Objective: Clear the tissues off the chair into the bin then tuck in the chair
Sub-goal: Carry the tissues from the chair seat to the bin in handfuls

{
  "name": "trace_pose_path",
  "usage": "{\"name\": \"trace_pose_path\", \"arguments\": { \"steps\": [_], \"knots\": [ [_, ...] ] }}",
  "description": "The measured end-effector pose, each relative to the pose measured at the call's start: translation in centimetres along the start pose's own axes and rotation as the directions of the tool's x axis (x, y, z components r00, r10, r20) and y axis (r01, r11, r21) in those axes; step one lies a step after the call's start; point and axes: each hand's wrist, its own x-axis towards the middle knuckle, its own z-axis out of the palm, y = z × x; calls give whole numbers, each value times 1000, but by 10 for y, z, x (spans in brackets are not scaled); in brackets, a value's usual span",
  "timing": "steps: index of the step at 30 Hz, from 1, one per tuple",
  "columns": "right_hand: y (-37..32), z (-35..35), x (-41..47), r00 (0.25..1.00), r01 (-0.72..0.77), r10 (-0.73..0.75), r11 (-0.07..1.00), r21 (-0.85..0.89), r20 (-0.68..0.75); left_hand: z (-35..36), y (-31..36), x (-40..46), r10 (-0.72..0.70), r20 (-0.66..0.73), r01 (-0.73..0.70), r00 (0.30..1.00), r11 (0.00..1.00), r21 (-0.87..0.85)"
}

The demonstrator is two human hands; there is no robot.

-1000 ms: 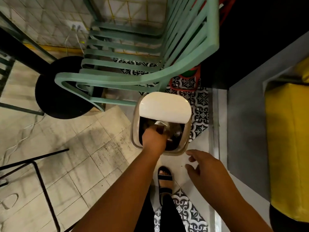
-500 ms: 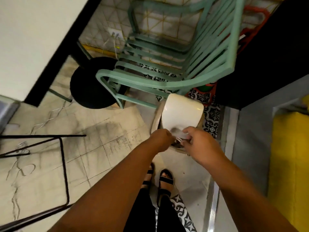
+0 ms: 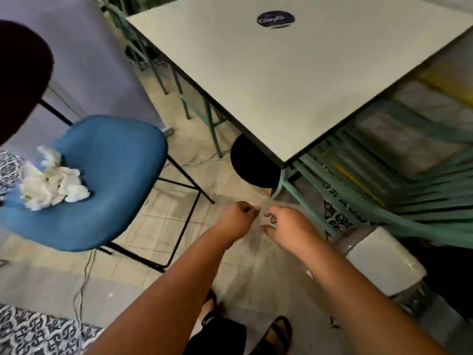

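Both hands hang over the floor holding nothing: left hand [image 3: 236, 216] curled into a fist, right hand [image 3: 286, 226] loosely curled. Crumpled tissues [image 3: 51, 183] lie on the blue chair [image 3: 110, 175]. The bin [image 3: 381, 265] stands lid-closed at right, contents hidden.

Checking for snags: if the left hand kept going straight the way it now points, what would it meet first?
Probably the black round table base, though depth is unclear; the left hand holds nothing.
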Motion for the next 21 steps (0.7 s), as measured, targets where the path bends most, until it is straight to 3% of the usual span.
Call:
{"name": "trace_pose_path", "arguments": {
  "steps": [4,9,21],
  "knots": [
    [-84,6,27,991,131,-130,989,-67,16,-89,-30,-15,-20,-231,7,973,998,-58],
    [-189,31,53,963,270,-270,961,-64,16,-193,-73,-36,-21,-467,-25,884,995,-92],
    [-373,118,100,867,480,-465,876,-49,182,-380,-193,-72,-120,-677,-34,727,977,-210]
  ]
}}
